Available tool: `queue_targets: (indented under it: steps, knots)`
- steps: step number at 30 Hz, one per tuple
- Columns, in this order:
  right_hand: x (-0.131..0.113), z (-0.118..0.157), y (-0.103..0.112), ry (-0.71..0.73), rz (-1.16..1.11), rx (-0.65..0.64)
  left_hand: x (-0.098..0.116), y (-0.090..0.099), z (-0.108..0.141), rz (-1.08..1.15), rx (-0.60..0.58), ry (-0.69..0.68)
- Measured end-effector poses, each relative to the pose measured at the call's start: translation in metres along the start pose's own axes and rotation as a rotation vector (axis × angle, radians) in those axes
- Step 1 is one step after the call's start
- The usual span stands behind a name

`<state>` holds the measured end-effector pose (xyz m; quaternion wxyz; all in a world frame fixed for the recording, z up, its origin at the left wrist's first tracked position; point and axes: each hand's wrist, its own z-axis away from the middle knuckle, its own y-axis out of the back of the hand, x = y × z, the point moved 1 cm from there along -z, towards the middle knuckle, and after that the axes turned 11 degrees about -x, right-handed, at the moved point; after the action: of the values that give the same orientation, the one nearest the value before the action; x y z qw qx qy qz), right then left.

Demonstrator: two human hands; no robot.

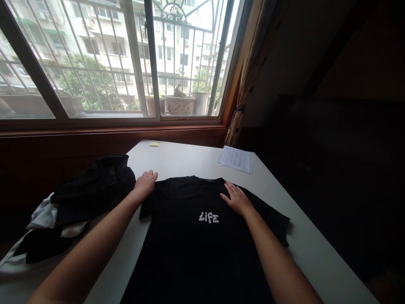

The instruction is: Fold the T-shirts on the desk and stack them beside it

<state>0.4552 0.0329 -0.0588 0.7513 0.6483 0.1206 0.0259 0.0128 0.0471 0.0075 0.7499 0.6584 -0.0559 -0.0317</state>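
A black T-shirt (196, 253) lies spread on the table with its collar away from me. White lettering is printed on its chest. My left hand (146, 184) is closed at the shirt's left sleeve edge, its fingers curled over the cloth. Flat on the fabric beside the collar, my right hand (236, 197) has its fingers stretched out and thumb apart. The right sleeve reaches out past my forearm, and the shirt's lower end runs out of view.
A heap of black and white clothes (95, 190) lies left of my left forearm. Paper sheets (236, 159) and a yellow sticky note (155, 144) lie at the far side of the white table (183, 160). Behind stand a barred window (152, 63) and a curtain (247, 84).
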Motion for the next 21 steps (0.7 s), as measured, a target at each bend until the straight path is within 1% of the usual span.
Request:
queue_targets:
  steps: [2, 4, 7, 9, 10, 11, 13, 18, 21]
  knots:
    - [0.000, 0.000, 0.000, -0.003, 0.006, 0.001, 0.019, -0.001, 0.007, -0.017, 0.052, -0.048]
    - [0.000, 0.000, -0.001, -0.004, 0.009, 0.000, 0.044, -0.008, 0.013, -0.021, 0.068, -0.129]
    - [0.000, 0.000, -0.001, 0.002, 0.009, 0.001, 0.081, -0.027, 0.020, -0.020, 0.034, -0.253]
    - [0.000, 0.000, 0.000, 0.001, 0.007, -0.001, 0.096, -0.042, 0.020, -0.009, -0.003, -0.266]
    - [0.000, 0.001, 0.000, -0.001, 0.006, -0.003, 0.098, -0.048, 0.019, 0.005, -0.017, -0.253]
    - [0.000, 0.001, 0.000, -0.003, 0.005, -0.005, 0.098, -0.053, 0.017, 0.025, -0.025, -0.235]
    - [-0.001, 0.001, 0.001, -0.006, 0.004, -0.009, 0.089, -0.060, 0.010, 0.069, -0.028, -0.209]
    - [0.000, 0.001, 0.000, -0.001, -0.003, -0.014, 0.047, -0.061, -0.003, 0.083, -0.037, -0.232]
    - [0.001, 0.000, 0.000, 0.005, -0.010, -0.012, 0.025, -0.061, -0.006, 0.061, -0.052, -0.206]
